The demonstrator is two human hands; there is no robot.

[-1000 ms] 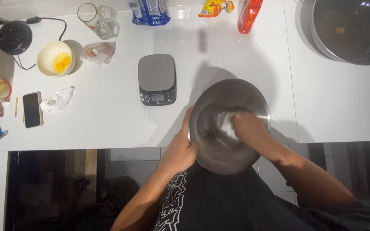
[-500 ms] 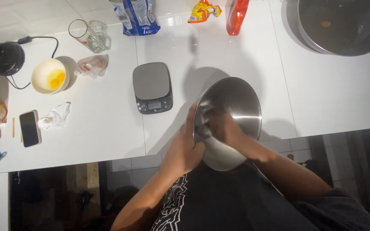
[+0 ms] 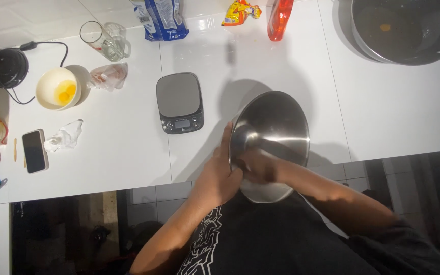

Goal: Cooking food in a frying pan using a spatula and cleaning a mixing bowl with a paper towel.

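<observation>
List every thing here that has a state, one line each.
steel bowl: tilted toward the person, gripped at its rim
left hand: on the bowl's outer rim
right hand: inside the bowl
kitchen scale: bare, display dark
white cup: holds egg yolk
glass mug: lying on its side
phone: screen dark

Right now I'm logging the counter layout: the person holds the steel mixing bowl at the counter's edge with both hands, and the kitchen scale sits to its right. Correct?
Not quite. In the head view the kitchen scale sits to the left of the steel mixing bowl, not its right. The rest holds: the left hand grips the rim and the right hand reaches inside, at the counter's edge.
</observation>
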